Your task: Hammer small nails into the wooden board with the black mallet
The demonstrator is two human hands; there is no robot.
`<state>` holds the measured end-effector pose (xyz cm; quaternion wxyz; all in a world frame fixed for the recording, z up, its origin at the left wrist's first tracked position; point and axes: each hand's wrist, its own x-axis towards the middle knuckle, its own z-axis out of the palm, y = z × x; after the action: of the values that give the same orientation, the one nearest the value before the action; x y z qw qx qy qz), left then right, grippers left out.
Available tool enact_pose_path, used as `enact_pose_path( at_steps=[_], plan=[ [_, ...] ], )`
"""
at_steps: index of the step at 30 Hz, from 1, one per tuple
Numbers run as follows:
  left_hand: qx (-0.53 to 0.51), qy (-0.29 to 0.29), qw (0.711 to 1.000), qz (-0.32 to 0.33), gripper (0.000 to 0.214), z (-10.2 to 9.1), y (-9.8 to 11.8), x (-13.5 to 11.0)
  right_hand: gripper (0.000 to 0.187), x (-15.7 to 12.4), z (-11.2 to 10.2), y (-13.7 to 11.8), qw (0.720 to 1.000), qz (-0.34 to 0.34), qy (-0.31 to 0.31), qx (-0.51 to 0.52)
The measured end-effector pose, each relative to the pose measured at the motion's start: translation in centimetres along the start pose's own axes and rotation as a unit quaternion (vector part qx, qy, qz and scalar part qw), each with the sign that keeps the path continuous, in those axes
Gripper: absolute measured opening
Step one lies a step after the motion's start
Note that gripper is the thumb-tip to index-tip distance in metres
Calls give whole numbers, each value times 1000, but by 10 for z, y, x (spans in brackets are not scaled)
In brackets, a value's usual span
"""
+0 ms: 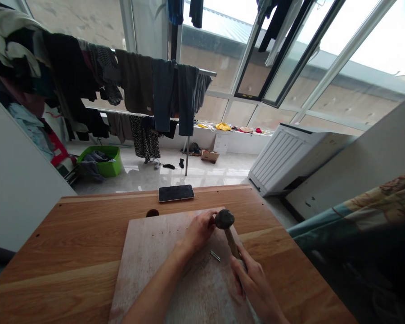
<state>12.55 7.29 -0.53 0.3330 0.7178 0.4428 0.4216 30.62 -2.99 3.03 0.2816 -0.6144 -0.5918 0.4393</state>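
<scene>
My right hand (253, 274) grips the wooden handle of a hammer (232, 243). Its dark, rounded head is raised beside my left hand (200, 231), over the far right part of a pale wooden board (138, 274). The left fingers are pinched together near the board's far edge; what they hold is hidden behind them and the hammer head. A few shiny metal nails (215, 256) lie loose on the board between my two forearms. Left of my left hand, several small dark dots (169, 232) run in a row across the board.
The board lies on a wooden table (70, 252) with a dark round hole (152, 213) in it. A phone (176, 193) rests near the far edge. Beyond are a clothes rack with hanging laundry (165, 94), a green basket (110, 167) and a white ribbed appliance (276, 157).
</scene>
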Motion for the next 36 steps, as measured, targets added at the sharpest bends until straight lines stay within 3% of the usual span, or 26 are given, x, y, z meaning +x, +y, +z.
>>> enact_pose_path(
  at_steps=[14, 18, 20, 22, 24, 26, 36],
  plan=[
    [12, -4, 1000, -19, 45, 4, -7, -1, 73, -7, 4, 7, 999, 0, 26, 23],
    [48, 0, 999, -22, 36, -8, 1, 2, 73, -12, -1, 18, 999, 4, 35, 32],
    [77, -35, 996, -10, 21, -20, 12, 2, 76, -13, -3, 26, 999, 23, 31, 37],
    [99, -121, 988, 0, 11, -30, 24, 2, 81, -13, -2, 32, 998, 42, 34, 40],
    [124, -209, 970, -2, 12, -35, 33, -1, 86, -13, -1, 37, 997, 49, 35, 43],
    [158, -255, 954, -9, 18, -34, 38, -4, 89, -13, 1, 39, 997, 50, 40, 50],
    [216, -274, 937, -18, 18, -18, 40, -9, 89, -11, 4, 41, 995, 56, 50, 70]
  ],
)
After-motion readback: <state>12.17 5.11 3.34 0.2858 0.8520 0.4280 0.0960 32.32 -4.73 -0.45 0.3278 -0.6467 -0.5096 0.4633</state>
